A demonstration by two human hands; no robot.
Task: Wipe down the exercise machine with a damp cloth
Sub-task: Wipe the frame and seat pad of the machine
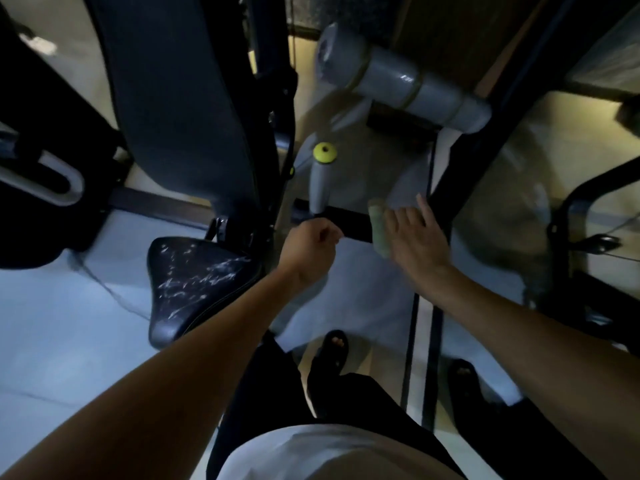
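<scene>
Over a dim, pale floor (pixel 62 306), the right hand (pixel 415 244) presses a cloth (pixel 379 230) flat-fingered on the machine's dark bar (pixel 353 226); the left hand (pixel 308 251) is clenched beside the scuffed seat (pixel 194 278).

Two hands (pixel 311 251) (pixel 415 237), one cloth (pixel 379 225), one seat (pixel 194 282), one grey roller pad (pixel 398 77), one yellow knob (pixel 324 153).
</scene>
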